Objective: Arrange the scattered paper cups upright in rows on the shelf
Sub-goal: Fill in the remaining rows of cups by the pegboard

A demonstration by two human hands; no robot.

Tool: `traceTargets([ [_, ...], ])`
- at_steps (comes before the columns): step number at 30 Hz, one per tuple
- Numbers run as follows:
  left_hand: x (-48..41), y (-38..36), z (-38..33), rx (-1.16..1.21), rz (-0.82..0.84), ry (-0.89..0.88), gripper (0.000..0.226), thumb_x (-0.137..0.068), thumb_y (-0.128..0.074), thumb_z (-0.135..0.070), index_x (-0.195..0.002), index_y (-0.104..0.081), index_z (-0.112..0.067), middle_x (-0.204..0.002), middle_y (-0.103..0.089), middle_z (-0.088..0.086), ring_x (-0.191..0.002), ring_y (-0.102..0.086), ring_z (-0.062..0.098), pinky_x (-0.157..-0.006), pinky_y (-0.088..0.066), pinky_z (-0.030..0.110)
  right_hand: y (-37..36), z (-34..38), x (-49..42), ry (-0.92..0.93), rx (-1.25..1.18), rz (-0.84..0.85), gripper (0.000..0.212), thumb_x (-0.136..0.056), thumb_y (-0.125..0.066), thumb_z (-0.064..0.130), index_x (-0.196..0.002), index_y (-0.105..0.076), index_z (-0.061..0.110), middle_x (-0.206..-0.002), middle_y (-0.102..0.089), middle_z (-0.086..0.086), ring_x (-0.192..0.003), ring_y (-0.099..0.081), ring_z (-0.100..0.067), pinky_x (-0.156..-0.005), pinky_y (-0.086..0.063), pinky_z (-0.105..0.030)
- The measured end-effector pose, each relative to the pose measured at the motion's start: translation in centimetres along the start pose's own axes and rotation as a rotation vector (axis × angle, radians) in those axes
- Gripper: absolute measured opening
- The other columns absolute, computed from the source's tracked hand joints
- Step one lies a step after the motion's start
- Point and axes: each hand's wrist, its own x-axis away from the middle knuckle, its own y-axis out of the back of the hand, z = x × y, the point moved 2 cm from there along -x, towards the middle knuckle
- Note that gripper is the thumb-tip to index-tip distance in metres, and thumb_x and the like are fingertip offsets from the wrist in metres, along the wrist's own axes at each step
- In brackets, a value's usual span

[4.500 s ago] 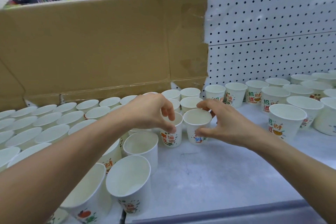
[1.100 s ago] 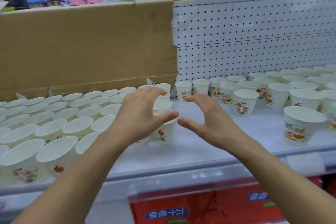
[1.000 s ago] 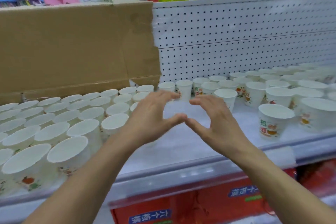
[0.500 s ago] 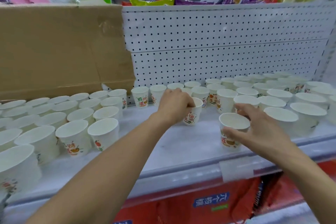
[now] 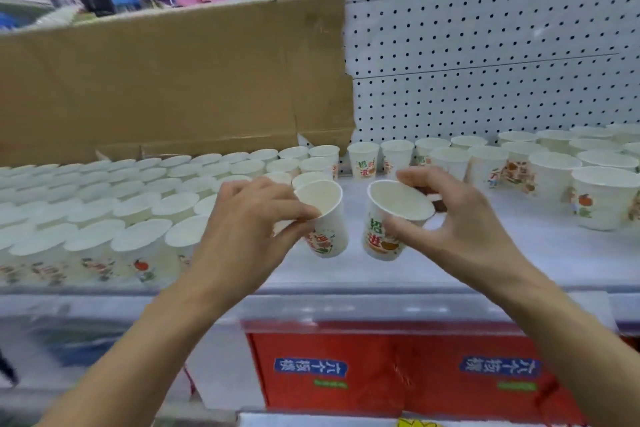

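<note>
- Both hands grip one paper cup apiece: the left hand (image 5: pixel 249 218) pinches the left cup (image 5: pixel 323 218) at its rim, thumb on the near side and fingers curled over the far-left edge.
- Likewise the right hand (image 5: pixel 460 222) holds the right cup (image 5: pixel 391 222), its thumb pressed on the near wall under the rim and its fingers arched over the far edge.
- Each cup is tilted with its mouth turned toward the camera; the two are close side by side but not touching, above the bare middle of the shelf (image 5: pixel 519 253). Whether their bases touch the shelf cannot be told.
- To the left, the arranged cups (image 5: pixel 104 204) stand upright in tight rows running to the far edge.
- To the right and far side, the loose cups (image 5: pixel 554 177) stand upright in a less even cluster.
- Behind the rows a cardboard sheet (image 5: pixel 173 80) leans against the pegboard back panel (image 5: pixel 485 62).
- Below the shelf lip sit red cartons (image 5: pixel 398 367) with blue labels.
</note>
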Motion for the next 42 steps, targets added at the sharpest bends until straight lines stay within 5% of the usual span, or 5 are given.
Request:
traceTargets([
  [8, 4.0, 2.2, 4.5, -0.162, 0.097, 0.092, 0.012, -0.077, -0.078, -0.029, -0.089, -0.076, -0.031, -0.080, -0.068, -0.015, -0.080, -0.059, 0.017, -0.076, -0.023, 0.031, -8.7, 3.4, -0.3, 0.098, 0.037, 0.098, 0.057, -0.075, -0.077, 0.030, -0.125, -0.052, 0.018, -0.119, -0.056, 0.007, -0.107, -0.047, -0.008, -0.089, -0.035, -0.016],
  [23, 4.5, 2.0, 7.5, -0.217, 0.233, 0.116, 0.023, -0.092, -0.055, -0.046, -0.112, -0.067, -0.042, -0.102, -0.067, -0.016, -0.104, -0.048, 0.010, -0.094, -0.025, 0.033, -11.7, 4.3, -0.5, 0.040, 0.160, 0.201, 0.068, -0.078, -0.072, 0.038, -0.137, -0.040, 0.026, -0.132, -0.052, 0.007, -0.120, -0.046, -0.012, -0.096, -0.044, -0.033],
  [33, 4.2, 1.5, 7.2, -0.116, 0.236, 0.090, 0.030, -0.086, -0.053, -0.060, -0.104, -0.068, -0.041, -0.089, -0.064, -0.022, -0.096, -0.051, 0.005, -0.091, -0.024, 0.031, -10.6, 3.7, 0.1, 0.172, 0.327, 0.187, 0.067, -0.076, -0.067, 0.049, -0.136, -0.040, 0.034, -0.139, -0.042, 0.015, -0.120, -0.045, -0.013, -0.088, -0.047, -0.034],
  [38, 1.7, 2.5, 6.2, 0.051, 0.188, 0.125, 0.053, -0.074, -0.039, -0.078, -0.115, -0.058, -0.050, -0.111, -0.059, -0.029, -0.110, -0.049, -0.004, -0.100, -0.031, 0.033, -6.8, 2.9, -0.7, 0.300, 0.421, 0.084, 0.061, -0.078, -0.049, 0.064, -0.129, -0.050, 0.029, -0.129, -0.053, 0.010, -0.110, -0.054, -0.016, -0.078, -0.051, -0.035],
  [42, -4.3, 0.9, 2.9, 0.257, 0.200, 0.092, 0.043, -0.078, -0.053, -0.070, -0.112, -0.062, -0.045, -0.111, -0.059, -0.031, -0.110, -0.051, -0.009, -0.093, -0.041, 0.021, -0.1, -3.2, -6.1, 0.097, 0.411, 0.078, 0.042, -0.084, -0.060, 0.048, -0.122, -0.058, 0.030, -0.123, -0.057, 0.009, -0.113, -0.051, -0.012, -0.090, -0.047, -0.036],
])
